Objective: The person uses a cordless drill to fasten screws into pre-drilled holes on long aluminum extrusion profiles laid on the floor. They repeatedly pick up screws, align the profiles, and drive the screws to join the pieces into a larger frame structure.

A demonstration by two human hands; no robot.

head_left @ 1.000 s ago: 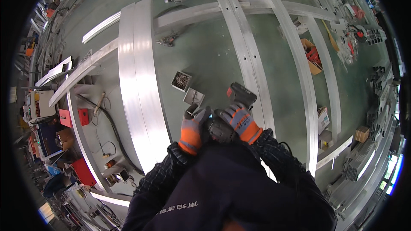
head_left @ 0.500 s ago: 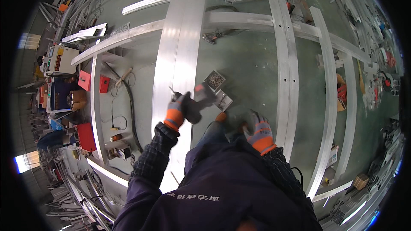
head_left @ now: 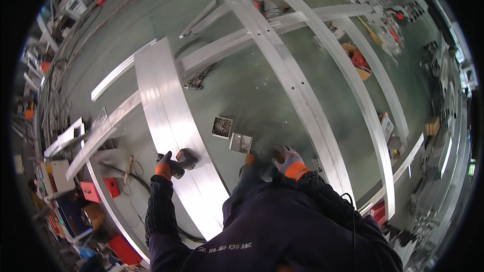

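Observation:
My left hand [head_left: 164, 164], in a grey and orange glove, is closed around a cordless drill [head_left: 187, 159]. The dark drill is over the wide, silvery aluminium panel [head_left: 169, 100], near its left edge. My right hand [head_left: 288, 161], gloved the same way, is in front of my body with its fingers loosely bent and apart; I see nothing held in it. Between the wide panel and a drilled aluminium beam [head_left: 282, 65], a small box of screws or similar small hardware [head_left: 222, 127] sits beside a second open box [head_left: 241, 143] with a few thin pieces in it.
A crossbar [head_left: 217, 55] runs under the panel and beams. More long beams [head_left: 348, 65] lie to the right. Another tool [head_left: 194, 82] rests on the floor past the boxes. Red cases [head_left: 91, 191] and cables are at the left; stacked profiles [head_left: 443, 141] line the right side.
The view has turned and shifted, so the frame now appears slanted. My left hand has carried the drill toward the panel's left edge. My right hand has drawn its fingers in somewhat.

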